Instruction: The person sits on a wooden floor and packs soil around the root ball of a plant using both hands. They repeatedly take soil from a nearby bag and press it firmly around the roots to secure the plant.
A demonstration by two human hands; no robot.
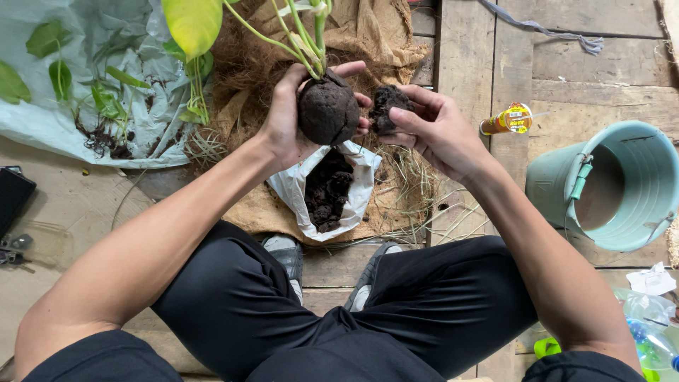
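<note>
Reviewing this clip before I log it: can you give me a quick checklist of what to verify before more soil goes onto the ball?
1. Left hand grips the round dark soil ball at the plant's base: ok.
2. Right hand holds a loose clump of dark soil: ok.
3. Clump touching the ball: cannot tell.
4. Open white plastic bag of soil sits directly below the hands to catch crumbs: ok.
5. Green plant stems stand upright, unpinched: ok.
6. Teal plastic bucket holds water: cannot tell.
</note>
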